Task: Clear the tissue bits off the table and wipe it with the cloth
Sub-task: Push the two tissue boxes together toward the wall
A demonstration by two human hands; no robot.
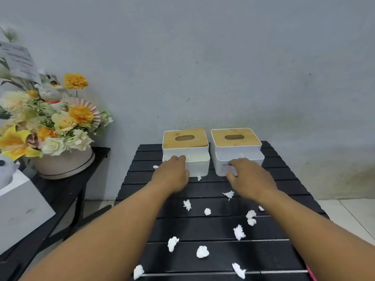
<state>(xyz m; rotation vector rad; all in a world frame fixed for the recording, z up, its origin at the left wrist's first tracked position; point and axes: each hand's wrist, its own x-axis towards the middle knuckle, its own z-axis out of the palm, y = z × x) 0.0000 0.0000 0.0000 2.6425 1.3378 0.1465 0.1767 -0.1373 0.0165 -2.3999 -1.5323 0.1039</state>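
**Both hands on the boxes, scraps waiting behind them**

While torn white tissue bits (239, 232) lie scattered over the near half of the black slatted table (284, 167), a person reaches past them with both arms to the far edge. The left hand (172, 175) rests against the front tray of the left white tissue box with a bamboo lid (185, 147), fingers curled loosely over the tray's lip but not visibly clamped on it. The right hand (246, 175) is spread open, fingertips touching the front of the matching right-hand white tissue box (236, 146), gripping nothing.

Most scraps sit nearer the person than either palm, between the wrists and the table's near edge, so gathering them would likely mean drawing the hands back toward the body. One small scrap (228, 194) lies just beside the right wrist, and that hand seems better placed for the cluster on the right; another scrap (199, 178) touches the base of the left box. No cloth is in view. A pot of yellow and cream flowers (58, 126) stands on a side table to the left.
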